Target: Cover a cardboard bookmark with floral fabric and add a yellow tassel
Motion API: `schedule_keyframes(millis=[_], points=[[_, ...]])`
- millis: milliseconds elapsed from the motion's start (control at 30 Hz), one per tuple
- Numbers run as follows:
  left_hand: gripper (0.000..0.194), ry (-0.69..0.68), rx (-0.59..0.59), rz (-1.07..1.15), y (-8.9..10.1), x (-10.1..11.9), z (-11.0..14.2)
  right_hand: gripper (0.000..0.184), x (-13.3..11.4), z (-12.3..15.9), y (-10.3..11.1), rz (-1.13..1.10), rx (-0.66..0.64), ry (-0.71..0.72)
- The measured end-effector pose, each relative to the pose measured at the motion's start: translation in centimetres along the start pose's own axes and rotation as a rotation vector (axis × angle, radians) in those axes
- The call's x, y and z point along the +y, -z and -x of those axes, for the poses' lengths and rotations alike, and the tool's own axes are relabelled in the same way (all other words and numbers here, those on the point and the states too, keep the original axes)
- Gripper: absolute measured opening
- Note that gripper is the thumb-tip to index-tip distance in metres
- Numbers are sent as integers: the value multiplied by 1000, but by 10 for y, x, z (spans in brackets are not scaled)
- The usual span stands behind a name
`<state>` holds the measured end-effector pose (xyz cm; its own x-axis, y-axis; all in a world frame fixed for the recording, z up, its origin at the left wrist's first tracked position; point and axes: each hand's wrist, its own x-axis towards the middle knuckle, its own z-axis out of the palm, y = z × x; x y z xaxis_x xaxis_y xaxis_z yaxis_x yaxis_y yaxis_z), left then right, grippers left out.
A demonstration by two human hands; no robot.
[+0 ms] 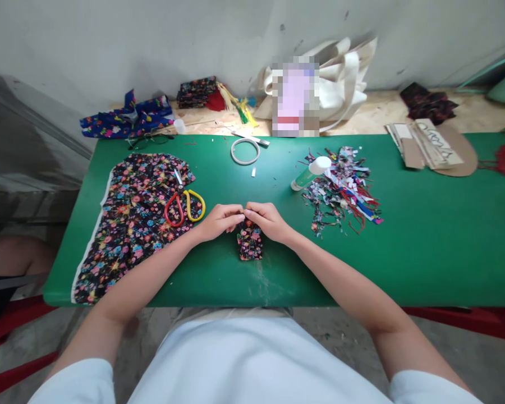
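Note:
A small folded piece of dark floral fabric (249,242) lies on the green table (425,235) in front of me. My left hand (219,220) and my right hand (268,219) meet at its far edge, fingers curled and pinching the fabric there. Left of my left hand, scissors with one red and one yellow handle (182,202) rest on a large sheet of the same floral fabric (130,221).
A glue bottle with a white cap (310,172) lies beside a heap of fabric scraps (347,188). A white ring (245,151) sits farther back. Cardboard pieces (429,148), folded fabrics (128,119) and a white bag (340,84) line the far edge.

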<state>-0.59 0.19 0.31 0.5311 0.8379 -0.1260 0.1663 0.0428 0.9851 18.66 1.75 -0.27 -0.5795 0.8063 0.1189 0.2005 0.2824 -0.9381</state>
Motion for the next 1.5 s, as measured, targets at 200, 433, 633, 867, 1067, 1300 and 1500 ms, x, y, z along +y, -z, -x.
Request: schedule_keyframes(millis=[200,433,633,867,1067,1300,1500], points=[[35,-9,21,-40,-1,-2,0,50,0,0,-2,-3,46,-9],[40,46,113,170,-2,1,-2,40,3,0,-1,-141,279,-141],[38,58,169,260,-1,1,-5,40,3,0,-4,-207,271,-229],[34,84,239,300,-3,-5,-5,47,2,2,-7,-257,361,-239],[36,112,283,330,-3,-11,-5,53,0,3,-4,-355,352,-298],[42,72,251,214,-3,-7,-4,56,-6,7,-3,-51,155,-167],[43,18,154,8,-2,-8,-1,54,-2,5,-4,-126,150,-186]])
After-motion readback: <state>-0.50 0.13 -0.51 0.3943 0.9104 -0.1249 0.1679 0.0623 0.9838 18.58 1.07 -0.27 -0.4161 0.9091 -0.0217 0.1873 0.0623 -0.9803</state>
